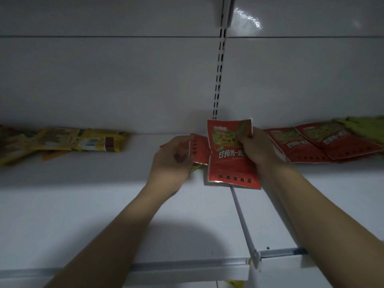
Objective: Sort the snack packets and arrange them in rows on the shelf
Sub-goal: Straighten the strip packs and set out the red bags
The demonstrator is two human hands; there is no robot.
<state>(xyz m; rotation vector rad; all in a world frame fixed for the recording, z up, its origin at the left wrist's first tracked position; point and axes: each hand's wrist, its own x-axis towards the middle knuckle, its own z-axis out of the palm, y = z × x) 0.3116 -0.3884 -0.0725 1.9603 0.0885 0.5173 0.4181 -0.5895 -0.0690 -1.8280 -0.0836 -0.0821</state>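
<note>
Over shelf [83, 194], packet [228, 159] top points rearward.

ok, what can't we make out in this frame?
Head view only:
- red packets in the left hand: mostly covered by the hand, count unclear.
- front red packet: right edge hidden behind the right hand.
- yellow packets: pile runs off the left edge, print blurred.
- green packets: cut by the right edge, dim and blurred.

The white shelf [104, 194] carries all stock. The upright red packet [230, 159] stands at centre, printed face forward. A second red packet [198, 149] sits just left, partly behind it. Flat red packets [311, 145] overlap at right; yellow packets [83, 140] lie piled at left.
</note>
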